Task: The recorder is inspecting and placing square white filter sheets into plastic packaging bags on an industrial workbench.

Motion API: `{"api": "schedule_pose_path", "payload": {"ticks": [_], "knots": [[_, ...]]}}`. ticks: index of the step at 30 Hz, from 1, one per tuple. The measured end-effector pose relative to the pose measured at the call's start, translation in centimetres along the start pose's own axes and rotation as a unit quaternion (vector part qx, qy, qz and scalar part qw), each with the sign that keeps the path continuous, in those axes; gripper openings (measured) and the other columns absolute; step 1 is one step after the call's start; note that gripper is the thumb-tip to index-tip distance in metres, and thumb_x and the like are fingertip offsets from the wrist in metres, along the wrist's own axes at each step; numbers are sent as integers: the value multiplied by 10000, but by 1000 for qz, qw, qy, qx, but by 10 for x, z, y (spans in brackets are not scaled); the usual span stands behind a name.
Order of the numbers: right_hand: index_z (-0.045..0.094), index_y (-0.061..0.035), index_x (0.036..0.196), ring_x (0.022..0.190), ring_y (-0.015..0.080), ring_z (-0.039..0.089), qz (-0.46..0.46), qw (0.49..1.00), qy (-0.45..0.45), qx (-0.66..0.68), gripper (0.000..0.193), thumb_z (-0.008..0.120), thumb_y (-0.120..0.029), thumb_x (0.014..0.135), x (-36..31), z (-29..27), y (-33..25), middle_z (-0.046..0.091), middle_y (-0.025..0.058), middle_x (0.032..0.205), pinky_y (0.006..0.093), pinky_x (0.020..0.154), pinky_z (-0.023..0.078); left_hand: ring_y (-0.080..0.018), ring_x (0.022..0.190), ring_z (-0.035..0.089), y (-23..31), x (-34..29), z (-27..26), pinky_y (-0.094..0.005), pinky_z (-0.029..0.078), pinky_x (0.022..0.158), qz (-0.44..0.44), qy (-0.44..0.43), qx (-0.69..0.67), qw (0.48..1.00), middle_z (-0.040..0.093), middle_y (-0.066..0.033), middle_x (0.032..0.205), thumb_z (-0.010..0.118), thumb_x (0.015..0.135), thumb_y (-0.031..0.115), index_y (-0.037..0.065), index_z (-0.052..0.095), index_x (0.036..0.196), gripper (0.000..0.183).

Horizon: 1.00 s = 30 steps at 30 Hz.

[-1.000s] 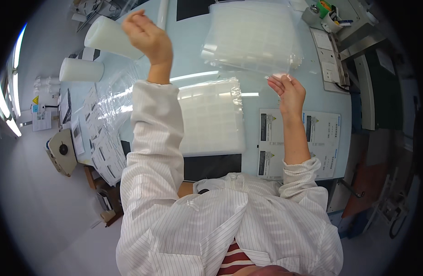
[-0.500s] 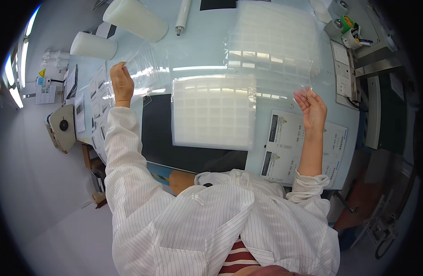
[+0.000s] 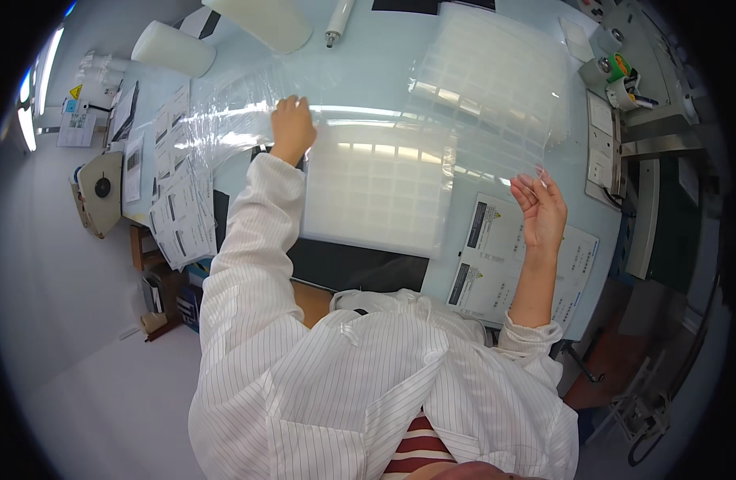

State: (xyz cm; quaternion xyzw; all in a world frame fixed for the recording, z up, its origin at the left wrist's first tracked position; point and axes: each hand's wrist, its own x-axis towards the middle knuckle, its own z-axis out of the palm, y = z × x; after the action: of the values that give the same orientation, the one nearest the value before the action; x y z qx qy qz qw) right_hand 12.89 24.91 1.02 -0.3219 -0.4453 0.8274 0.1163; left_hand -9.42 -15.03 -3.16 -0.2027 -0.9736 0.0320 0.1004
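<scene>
A stack of translucent plastic sheets with a grid of square pockets (image 3: 376, 192) lies in front of me, partly over a black mat (image 3: 360, 266). My left hand (image 3: 293, 130) hovers at its far left corner, fingers bent and slightly apart, with nothing visible in them. To the far right lies another translucent gridded sheet pile (image 3: 496, 72). At its near right corner my right hand (image 3: 541, 214) pinches the edge of a clear plastic sheet (image 3: 518, 150) between thumb and forefinger; the other fingers are loosely spread. Crumpled clear film (image 3: 232, 108) lies left of my left hand.
Two white rolls (image 3: 172, 50) and a metal-ended roller (image 3: 338, 22) lie at the back. Printed sheets (image 3: 182, 212) sit on the left, more printed sheets (image 3: 496, 248) at the right. A cup of pens (image 3: 622, 96) and a grey metal fixture (image 3: 660, 120) border the right edge.
My left hand has moved right, from the clear film to the stack's far left corner. The film lies flatter now. My right hand stays at the sheet corner. The view has shifted slightly.
</scene>
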Motion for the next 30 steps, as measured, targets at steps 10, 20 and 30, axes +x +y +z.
{"api": "schedule_pose_path", "payload": {"ticks": [10, 20, 30], "knots": [[329, 41, 1397, 815, 237, 680, -14, 995, -43, -87, 501, 516, -35, 939, -29, 5, 1, 654, 210, 969, 317, 747, 591, -188, 682, 563, 145, 19, -16, -333, 456, 638, -153, -51, -549, 820, 616, -100, 722, 572, 892, 215, -13, 645, 912, 240], [319, -65, 1445, 623, 131, 613, 112, 954, -186, -207, 589, 545, -6, 904, -87, 29, 84, 613, 70, 712, 250, 569, 517, -147, 612, 536, 69, -163, -46, -284, 442, 595, -245, 100, -386, 884, 586, -88, 707, 526, 945, 130, 10, 617, 916, 154], [383, 0, 1368, 566, 104, 508, -75, 873, -120, -467, 572, 640, -137, 875, -71, 21, 81, 541, 23, 664, 258, 576, 441, -294, 810, 544, 53, -185, -31, -370, 445, 755, -243, 36, -264, 933, 559, -147, 886, 533, 938, 151, -8, 535, 1029, 183]]}}
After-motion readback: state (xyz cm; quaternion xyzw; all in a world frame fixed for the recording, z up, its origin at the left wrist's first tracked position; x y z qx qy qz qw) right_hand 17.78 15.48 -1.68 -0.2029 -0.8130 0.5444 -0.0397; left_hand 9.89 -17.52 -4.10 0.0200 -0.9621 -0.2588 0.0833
